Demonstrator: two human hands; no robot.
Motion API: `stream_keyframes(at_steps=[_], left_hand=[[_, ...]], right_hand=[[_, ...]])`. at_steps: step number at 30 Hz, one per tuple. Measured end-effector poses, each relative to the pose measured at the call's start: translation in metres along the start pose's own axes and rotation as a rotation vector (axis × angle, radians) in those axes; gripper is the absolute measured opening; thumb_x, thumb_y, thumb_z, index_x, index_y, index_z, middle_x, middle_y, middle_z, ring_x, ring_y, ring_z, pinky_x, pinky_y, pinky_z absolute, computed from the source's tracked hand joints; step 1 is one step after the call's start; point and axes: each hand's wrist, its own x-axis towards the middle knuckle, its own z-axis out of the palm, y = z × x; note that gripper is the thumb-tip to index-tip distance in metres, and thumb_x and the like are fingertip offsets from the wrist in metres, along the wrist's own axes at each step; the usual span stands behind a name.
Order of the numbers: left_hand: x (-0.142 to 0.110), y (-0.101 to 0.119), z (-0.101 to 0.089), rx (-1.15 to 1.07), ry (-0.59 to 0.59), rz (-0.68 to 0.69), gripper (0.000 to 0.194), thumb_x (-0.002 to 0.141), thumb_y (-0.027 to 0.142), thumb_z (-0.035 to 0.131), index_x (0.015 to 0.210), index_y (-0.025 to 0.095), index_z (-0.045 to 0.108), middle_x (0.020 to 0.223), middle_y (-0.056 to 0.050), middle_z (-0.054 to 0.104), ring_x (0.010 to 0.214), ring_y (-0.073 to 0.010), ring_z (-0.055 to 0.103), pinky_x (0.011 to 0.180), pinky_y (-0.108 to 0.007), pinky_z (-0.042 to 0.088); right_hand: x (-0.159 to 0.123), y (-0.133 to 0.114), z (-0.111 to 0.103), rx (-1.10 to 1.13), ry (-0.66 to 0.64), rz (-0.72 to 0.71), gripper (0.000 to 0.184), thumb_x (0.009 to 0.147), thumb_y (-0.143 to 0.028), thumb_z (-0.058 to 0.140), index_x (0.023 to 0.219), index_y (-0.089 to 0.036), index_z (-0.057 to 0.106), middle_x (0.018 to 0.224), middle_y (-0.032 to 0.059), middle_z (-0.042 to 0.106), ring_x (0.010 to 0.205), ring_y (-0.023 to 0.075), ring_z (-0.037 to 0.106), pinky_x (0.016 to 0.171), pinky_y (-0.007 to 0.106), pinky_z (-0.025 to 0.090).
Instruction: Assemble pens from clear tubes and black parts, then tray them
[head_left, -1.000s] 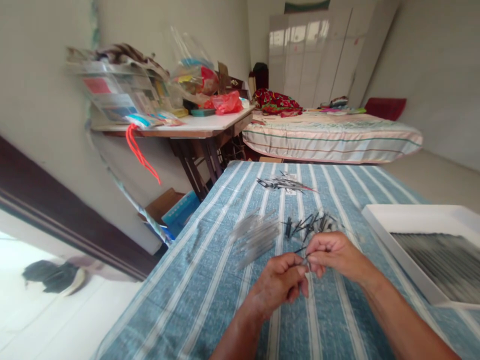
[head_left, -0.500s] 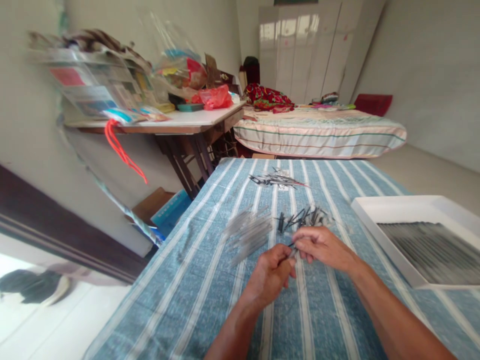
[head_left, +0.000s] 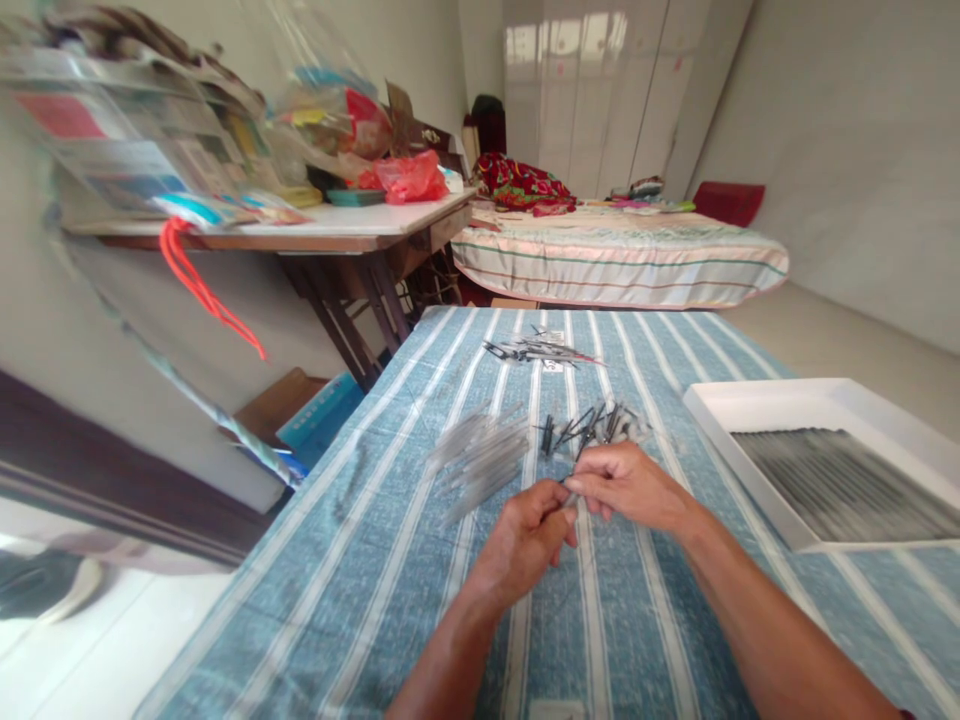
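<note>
A small dark piece (head_left: pixel 567 480), mostly hidden, sits where the fingertips of the left hand (head_left: pixel 525 535) and right hand (head_left: pixel 626 485) meet, both pinched narrow on it, in my remote view. A second ago, more of it showed. Just beyond lies the black pile (head_left: pixel 587 428); striped cloth (head_left: pixel 375 560) stretches leftward to its edge, while the white tray (head_left: pixel 787 405) bounds my right.

We can read no text. Pale marks run along the blue box (head_left: pixel 324 412) on the left, and dark marks show on the card (head_left: pixel 553 367) under the far pile (head_left: pixel 534 350), too small to read.
</note>
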Motion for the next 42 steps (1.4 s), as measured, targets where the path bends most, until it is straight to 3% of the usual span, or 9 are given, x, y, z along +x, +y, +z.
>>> stream_keyframes(at_steps=[3, 7, 11, 16, 20, 24, 29, 33, 42], left_hand=[[0.000, 0.000, 0.001, 0.000, 0.013, -0.015, 0.008, 0.079, 0.023, 0.048, 0.075, 0.017, 0.051, 0.058, 0.004, 0.053, 0.042, -0.0059, 0.040, 0.043, -0.020, 0.032], [0.000, 0.001, 0.001, 0.010, 0.020, -0.001, 0.008, 0.078, 0.023, 0.047, 0.074, 0.017, 0.050, 0.058, 0.004, 0.053, 0.042, -0.0063, 0.040, 0.042, -0.020, 0.033], [0.000, 0.000, 0.002, 0.029, 0.018, -0.004, 0.008, 0.078, 0.022, 0.047, 0.073, 0.017, 0.050, 0.058, 0.004, 0.053, 0.042, -0.0064, 0.040, 0.042, -0.020, 0.033], [0.001, -0.001, 0.002, 0.026, 0.028, -0.001, 0.008, 0.078, 0.024, 0.047, 0.074, 0.018, 0.050, 0.058, 0.004, 0.054, 0.041, -0.0069, 0.040, 0.041, -0.020, 0.033], [0.001, 0.001, 0.002, 0.048, 0.051, -0.018, 0.007, 0.077, 0.023, 0.048, 0.071, 0.018, 0.049, 0.056, 0.005, 0.054, 0.041, -0.0069, 0.040, 0.041, -0.020, 0.032], [0.001, 0.000, 0.003, 0.058, 0.047, -0.023, 0.006, 0.077, 0.023, 0.048, 0.075, 0.018, 0.050, 0.057, 0.004, 0.054, 0.040, -0.0070, 0.040, 0.040, -0.020, 0.032], [0.004, -0.006, 0.002, 0.080, 0.073, -0.007, 0.006, 0.077, 0.022, 0.047, 0.073, 0.019, 0.049, 0.057, 0.004, 0.053, 0.042, -0.0078, 0.040, 0.041, -0.020, 0.032], [0.005, -0.009, 0.002, 0.109, 0.087, -0.006, 0.007, 0.078, 0.023, 0.047, 0.073, 0.019, 0.050, 0.057, 0.004, 0.052, 0.043, -0.0080, 0.040, 0.041, -0.020, 0.032], [0.006, -0.005, -0.002, 0.317, 0.119, 0.058, 0.016, 0.080, 0.027, 0.045, 0.080, 0.018, 0.058, 0.063, 0.002, 0.053, 0.056, -0.0119, 0.048, 0.053, -0.023, 0.038]], right_hand=[[0.000, -0.001, 0.000, -0.100, 0.032, 0.023, 0.046, 0.083, -0.046, 0.045, 0.048, -0.017, 0.047, 0.039, -0.0034, 0.045, 0.038, 0.0076, 0.045, 0.039, 0.018, 0.033], [0.000, -0.001, 0.000, 0.000, 0.002, 0.010, 0.032, 0.080, -0.044, 0.052, 0.064, -0.016, 0.055, 0.049, -0.0035, 0.054, 0.043, 0.0084, 0.049, 0.042, 0.018, 0.037], [0.001, -0.001, 0.000, -0.157, 0.054, 0.046, 0.046, 0.083, -0.047, 0.046, 0.048, -0.016, 0.047, 0.039, -0.0036, 0.045, 0.038, 0.0077, 0.044, 0.041, 0.018, 0.033], [0.001, -0.001, -0.001, -0.050, 0.002, 0.028, 0.032, 0.080, -0.043, 0.051, 0.062, -0.017, 0.053, 0.049, -0.0038, 0.054, 0.042, 0.0083, 0.050, 0.043, 0.018, 0.036], [0.001, 0.000, -0.001, -0.180, 0.077, 0.057, 0.046, 0.083, -0.046, 0.045, 0.047, -0.017, 0.045, 0.038, -0.0038, 0.045, 0.037, 0.0074, 0.044, 0.040, 0.018, 0.033], [0.000, 0.000, -0.002, -0.049, 0.007, 0.038, 0.032, 0.081, -0.042, 0.050, 0.062, -0.017, 0.053, 0.048, -0.0038, 0.054, 0.042, 0.0081, 0.050, 0.042, 0.017, 0.037], [0.000, 0.000, -0.004, -0.110, 0.053, 0.067, 0.038, 0.082, -0.042, 0.049, 0.053, -0.017, 0.048, 0.041, -0.0044, 0.047, 0.037, 0.0074, 0.045, 0.038, 0.017, 0.033], [0.001, 0.001, -0.002, -0.018, -0.017, 0.044, 0.020, 0.079, -0.032, 0.053, 0.067, -0.017, 0.054, 0.050, -0.0042, 0.054, 0.043, 0.0083, 0.051, 0.042, 0.017, 0.038], [0.003, 0.002, -0.005, -0.027, 0.036, 0.060, 0.021, 0.080, -0.029, 0.050, 0.063, -0.017, 0.049, 0.044, -0.0056, 0.050, 0.037, 0.0075, 0.047, 0.038, 0.016, 0.036]])
